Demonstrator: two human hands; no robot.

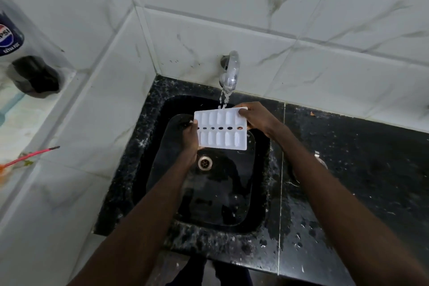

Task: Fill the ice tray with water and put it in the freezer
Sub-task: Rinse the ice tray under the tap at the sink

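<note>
Sink (148, 146): tray (221, 130) (two-handed) under tap (231, 69).

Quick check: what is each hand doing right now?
Left hand: closed on the left end of the white plastic ice tray.
Right hand: closed on the tray's far right corner.

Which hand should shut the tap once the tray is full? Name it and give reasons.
Right, probably. The right hand grips the ice tray at its far corner, nearest the tap; the left hand holds the near-left edge, farther away.
</note>
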